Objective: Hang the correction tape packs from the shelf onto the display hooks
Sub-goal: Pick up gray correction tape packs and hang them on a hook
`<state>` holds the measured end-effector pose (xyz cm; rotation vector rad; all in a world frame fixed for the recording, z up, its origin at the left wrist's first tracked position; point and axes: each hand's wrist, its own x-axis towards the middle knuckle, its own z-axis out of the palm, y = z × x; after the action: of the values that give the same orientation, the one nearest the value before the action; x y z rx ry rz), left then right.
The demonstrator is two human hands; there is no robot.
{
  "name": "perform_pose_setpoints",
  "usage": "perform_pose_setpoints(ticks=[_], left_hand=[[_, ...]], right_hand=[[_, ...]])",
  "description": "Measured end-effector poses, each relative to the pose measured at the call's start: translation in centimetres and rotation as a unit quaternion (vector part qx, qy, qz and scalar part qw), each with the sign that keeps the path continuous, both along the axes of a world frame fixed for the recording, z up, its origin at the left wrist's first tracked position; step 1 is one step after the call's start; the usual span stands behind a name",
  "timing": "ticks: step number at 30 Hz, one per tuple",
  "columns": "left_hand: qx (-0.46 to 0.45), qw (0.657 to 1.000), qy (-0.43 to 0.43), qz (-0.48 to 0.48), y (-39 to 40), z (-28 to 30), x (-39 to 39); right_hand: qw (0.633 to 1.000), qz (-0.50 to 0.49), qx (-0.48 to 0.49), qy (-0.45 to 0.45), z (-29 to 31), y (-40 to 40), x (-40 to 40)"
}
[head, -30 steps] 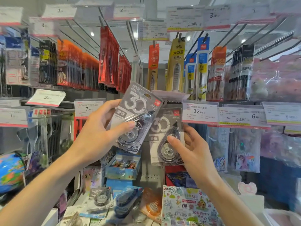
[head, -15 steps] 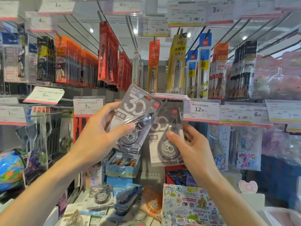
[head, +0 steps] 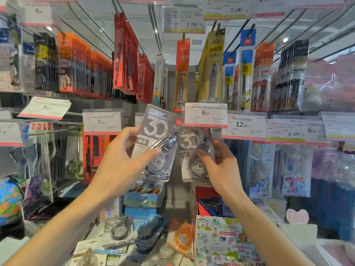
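My left hand (head: 117, 166) grips a grey correction tape pack (head: 158, 143) marked "30", tilted to the right, in front of the display. Just to its right a second grey pack (head: 192, 148) hangs under the 6.00 price tag (head: 206, 115); my right hand (head: 221, 166) pinches its lower part with thumb and fingers. The hook itself is mostly hidden behind the tag. On the shelf below lie another grey pack (head: 118, 231), a blue pack (head: 148, 230) and an orange pack (head: 181, 239).
Rows of hooks with red and orange pen packs (head: 80, 64) hang upper left, yellow and blue packs (head: 213, 70) upper right. Price tags (head: 102, 121) line the rail. A colourful notebook (head: 224, 240) stands at lower right and a globe (head: 7, 200) at far left.
The price tag over the right pack has dropped down flat and now faces me. Both hands and their packs have stayed almost in place.
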<state>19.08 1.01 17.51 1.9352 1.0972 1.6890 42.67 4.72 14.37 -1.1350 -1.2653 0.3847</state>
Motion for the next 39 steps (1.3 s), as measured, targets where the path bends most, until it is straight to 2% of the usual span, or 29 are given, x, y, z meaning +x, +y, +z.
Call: perform_pose_setpoints(ticks=[4, 9, 14, 21, 25, 27, 31, 35, 39], left_hand=[[-0.009, 1.000, 0.002, 0.008, 0.1, -0.1, 0.0], [-0.015, 1.000, 0.000, 0.004, 0.3, -0.2, 0.0], [-0.049, 0.999, 0.001, -0.015, 0.6, -1.1, 0.2], [-0.102, 0.990, -0.049, -0.087, 0.4, -2.4, 2.0], [-0.123, 0.981, -0.081, -0.126, 0.5, -3.3, 3.5], [-0.129, 0.977, -0.098, -0.141, 0.5, -3.6, 4.2], [-0.106, 0.980, -0.110, -0.126, 0.4, -4.1, 5.3], [-0.075, 0.990, -0.059, -0.107, 0.1, -4.2, 5.3], [-0.007, 0.999, -0.002, -0.048, 0.3, -2.8, 4.7]], right_hand=[[0.999, -0.025, -0.042, -0.019, 0.5, 2.1, -0.4], [0.990, -0.047, -0.094, -0.093, 1.3, 3.7, -0.4], [0.992, 0.015, -0.111, -0.058, 0.7, 3.0, 0.7], [0.994, 0.016, -0.085, -0.063, -0.8, -0.6, 2.6], [0.991, 0.116, -0.057, -0.035, -1.2, -4.2, 1.5], [0.989, 0.136, -0.052, -0.041, -1.7, -5.1, 1.0], [0.988, 0.145, -0.039, -0.025, -2.1, -5.6, 0.4], [0.986, 0.163, -0.042, 0.003, -2.1, -5.9, 0.2], [0.987, 0.155, -0.023, 0.015, -1.9, -6.4, 1.2]])
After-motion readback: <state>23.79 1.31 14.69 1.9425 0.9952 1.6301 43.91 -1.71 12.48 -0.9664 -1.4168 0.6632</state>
